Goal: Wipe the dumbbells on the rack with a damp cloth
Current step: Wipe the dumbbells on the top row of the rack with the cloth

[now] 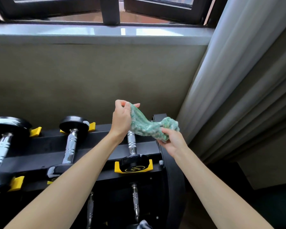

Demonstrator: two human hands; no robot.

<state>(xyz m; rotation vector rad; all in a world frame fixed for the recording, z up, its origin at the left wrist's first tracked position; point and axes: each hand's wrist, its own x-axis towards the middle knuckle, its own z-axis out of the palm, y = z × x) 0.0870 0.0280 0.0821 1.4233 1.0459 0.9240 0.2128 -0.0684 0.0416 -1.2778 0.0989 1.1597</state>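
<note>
A green cloth (pixel 149 125) is stretched between both hands above the right end of a black dumbbell rack (pixel 40 142). My left hand (pixel 122 119) pinches its upper left corner. My right hand (pixel 171 141) grips its lower right end. Three dumbbells with chrome handles and black heads lie on the top tier in yellow cradles: a large left dumbbell (pixel 2 146), a middle dumbbell (pixel 71 142), and a small right dumbbell (pixel 132 151) directly under the cloth. White smears show on the left and middle heads. More chrome handles (pixel 135 202) sit on the lower tier.
A plain wall (pixel 89 76) rises behind the rack under a window sill (pixel 97 33) and dark window frames. Grey curtains (pixel 238 80) hang at the right, close to the rack's right end. Dark floor (pixel 271 209) lies at the lower right.
</note>
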